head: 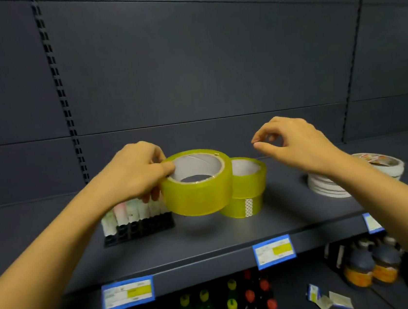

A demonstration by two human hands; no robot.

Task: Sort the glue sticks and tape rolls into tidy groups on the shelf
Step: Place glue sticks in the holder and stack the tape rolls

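Above the front part of the dark grey metal shelf (232,230), a wide roll of yellowish clear packing tape (200,195) is held clear of the surface by the left hand (133,172). The grip is closed on the roll's left edge: the thumb is hooked over the rim into the white cardboard core, and the fingers are curled round the outer face below. The roll is tilted, so that its open core faces up and towards the camera. Just behind it and to its right, a stack of two matching yellow tape rolls (249,182) is seen on the shelf. A row of pale glue sticks (133,213) in a black tray (140,231) is placed below the left wrist. The right hand (295,141) is raised above the shelf, well apart from the held roll; nothing is held, the fingers are curled and forefinger and thumb tips almost meet. A stack of flat white tape rolls (328,186) is partly hidden behind the right forearm.
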